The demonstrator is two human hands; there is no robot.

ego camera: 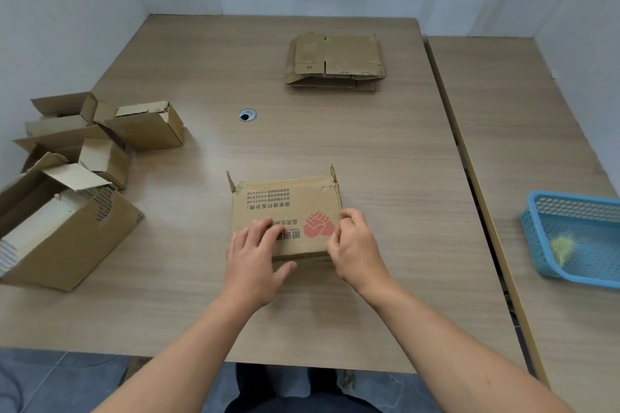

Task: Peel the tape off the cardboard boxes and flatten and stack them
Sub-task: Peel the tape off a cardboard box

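A small cardboard box with red print lies on the table near the front middle, its far flaps sticking up. My left hand rests flat on the box's near left part, fingers spread and thumb at the front edge. My right hand pinches at the box's right near edge with fingers curled; whether tape is between the fingertips is too small to tell. A stack of flattened boxes lies at the far side of the table.
Several open, unflattened boxes are heaped at the left edge, the largest nearest me. A blue plastic basket with a yellowish scrap sits on the adjoining table at right. A cable hole marks the table's middle.
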